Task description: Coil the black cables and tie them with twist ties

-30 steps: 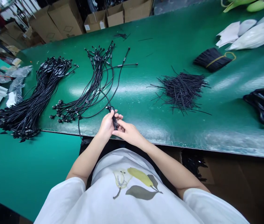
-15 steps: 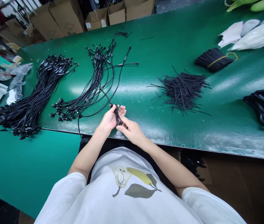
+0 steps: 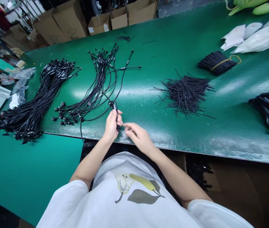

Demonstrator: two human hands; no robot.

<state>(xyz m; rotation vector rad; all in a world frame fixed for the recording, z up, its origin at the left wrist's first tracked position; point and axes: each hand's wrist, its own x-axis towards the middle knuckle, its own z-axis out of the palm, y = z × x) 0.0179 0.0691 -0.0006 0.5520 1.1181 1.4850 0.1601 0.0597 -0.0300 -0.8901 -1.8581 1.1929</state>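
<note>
Black cable was pinched upright in my left hand just above the edge of the green workbench, seemingly to keep its connector clear of the loose cable bundle at 11 o'clock, while my right hand lay open and apart at 3 o'clock

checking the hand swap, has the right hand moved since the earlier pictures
Yes. The right hand has moved rightward, toward the pile of short black wires, and come off the cable that the left hand still holds.
</note>
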